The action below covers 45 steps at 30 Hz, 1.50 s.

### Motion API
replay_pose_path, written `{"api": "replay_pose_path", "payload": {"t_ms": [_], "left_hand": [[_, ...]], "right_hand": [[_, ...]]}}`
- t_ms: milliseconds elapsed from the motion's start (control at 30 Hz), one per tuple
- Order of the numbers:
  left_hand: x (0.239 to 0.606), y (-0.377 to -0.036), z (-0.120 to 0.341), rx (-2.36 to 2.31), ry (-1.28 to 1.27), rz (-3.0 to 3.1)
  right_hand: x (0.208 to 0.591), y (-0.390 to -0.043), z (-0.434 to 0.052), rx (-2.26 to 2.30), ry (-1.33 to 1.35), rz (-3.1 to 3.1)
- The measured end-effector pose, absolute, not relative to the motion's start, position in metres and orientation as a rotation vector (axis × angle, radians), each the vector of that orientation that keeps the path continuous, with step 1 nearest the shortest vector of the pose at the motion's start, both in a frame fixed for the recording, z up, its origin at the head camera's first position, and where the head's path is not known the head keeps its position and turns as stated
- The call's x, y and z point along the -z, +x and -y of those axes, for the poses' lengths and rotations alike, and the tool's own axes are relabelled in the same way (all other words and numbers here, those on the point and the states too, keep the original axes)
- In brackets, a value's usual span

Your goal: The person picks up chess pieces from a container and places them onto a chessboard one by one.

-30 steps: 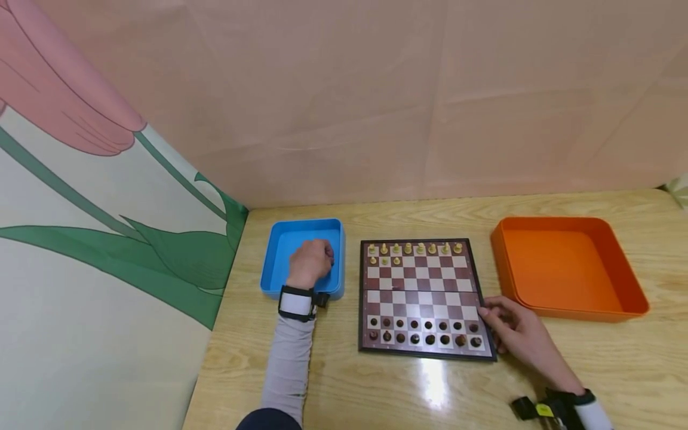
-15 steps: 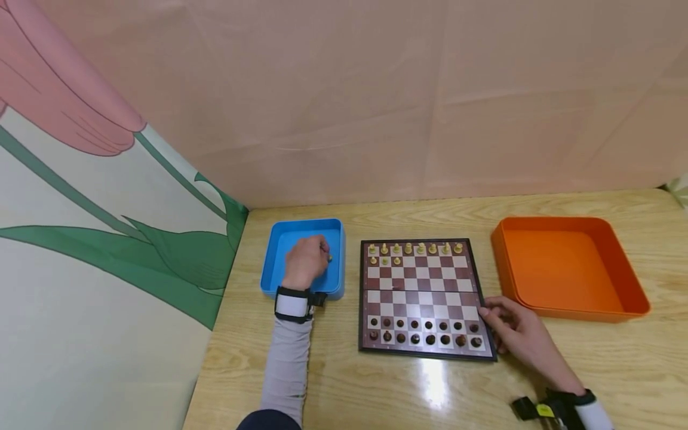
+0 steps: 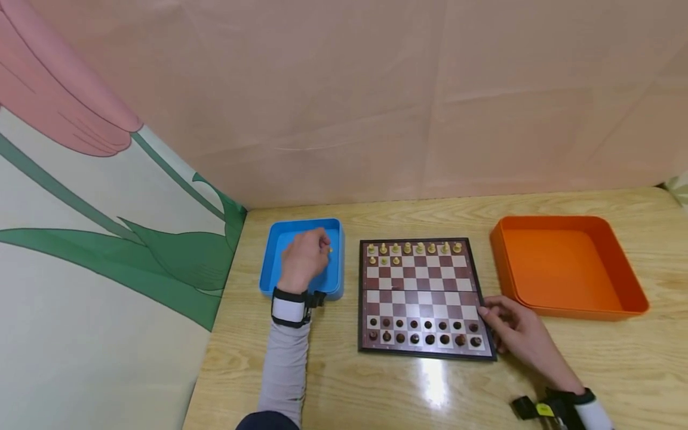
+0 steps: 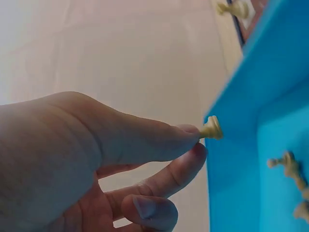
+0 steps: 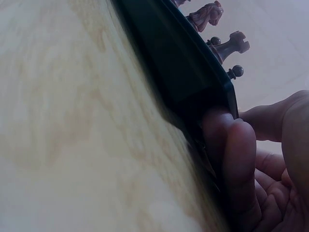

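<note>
My left hand (image 3: 304, 258) is over the blue box (image 3: 264, 263) and pinches a pale yellow chess pawn (image 4: 212, 128) between thumb and fingertip. The base of that pawn points away from the fingers; its head is hidden by them. More pale pieces (image 4: 290, 166) lie on the box floor. At the other side, my right hand (image 3: 517, 334) holds the right edge of the magnetic-looking chessboard (image 3: 424, 292), with the thumb at its top edge and fingers against its side. Dark chess pieces (image 3: 430, 339) fill the two near rows. Pale ones (image 3: 408, 247) stand in the far row, three pawns in front.
An orange box (image 3: 570, 269) stands right of the board, just beyond the right hand. The wooden table (image 3: 376, 388) meets a pinkish cloth wall (image 3: 376, 119) at the back. A printed flower panel (image 3: 177, 239) rises on the left.
The left hand has shifted slightly left and away from the body over the blue box, and the pale pawn now shows at its fingertips. The right hand stays at the board's edge.
</note>
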<state>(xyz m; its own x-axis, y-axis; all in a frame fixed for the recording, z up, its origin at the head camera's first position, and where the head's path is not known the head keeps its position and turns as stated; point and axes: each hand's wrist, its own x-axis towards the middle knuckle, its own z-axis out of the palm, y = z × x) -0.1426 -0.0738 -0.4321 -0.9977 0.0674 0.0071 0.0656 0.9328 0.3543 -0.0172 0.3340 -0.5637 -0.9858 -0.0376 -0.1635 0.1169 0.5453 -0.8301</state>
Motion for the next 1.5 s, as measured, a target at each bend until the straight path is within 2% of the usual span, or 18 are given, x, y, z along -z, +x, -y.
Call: {"api": "replay_pose_path", "payload": {"t_ms": [300, 900, 1500], "left_hand": [[0.422, -0.137, 0.054, -0.59, 0.361, -3.191], [0.427, -0.144, 0.004, -0.664, 0.729, -3.146], [0.452, -0.152, -0.022, -0.665, 0.869, -3.053]], "right_hand": [[0.561, -0.018, -0.332, 1.428, 0.066, -2.602], [0.562, -0.017, -0.337, 1.413, 0.086, -2.607], [0.562, -0.017, -0.334, 1.404, 0.111, -2.573]]}}
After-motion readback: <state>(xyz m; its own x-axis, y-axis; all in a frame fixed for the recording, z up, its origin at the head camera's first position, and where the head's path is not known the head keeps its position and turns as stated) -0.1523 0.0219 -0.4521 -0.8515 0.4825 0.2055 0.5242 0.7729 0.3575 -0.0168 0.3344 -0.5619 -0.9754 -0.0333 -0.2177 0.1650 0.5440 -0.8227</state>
